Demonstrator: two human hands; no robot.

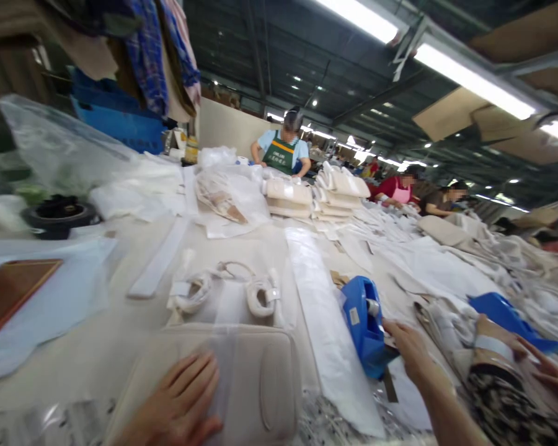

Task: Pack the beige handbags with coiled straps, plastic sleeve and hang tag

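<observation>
My left hand (186, 396) lies flat with fingers stretched out on a beige padded bag (251, 378). A clear plastic sheet or sleeve seems to cover the bag. Two rolled straps with white wraps, one on the left (193, 294) and one on the right (261, 296), sit at its far edge. At the side of a blue tape dispenser (365, 328), my right hand (409, 350) has its fingers close together. Whatever lies between those fingertips is too small and blurred to make out.
A long white plastic strip (325, 328) lies between bag and dispenser. Folded beige pieces (288, 195) are stacked at the back. A co-worker's hand (549, 371) and patterned sleeve (506, 396) reach in from the right near another blue dispenser (511, 319). A brown-framed flat object (16, 291) lies left.
</observation>
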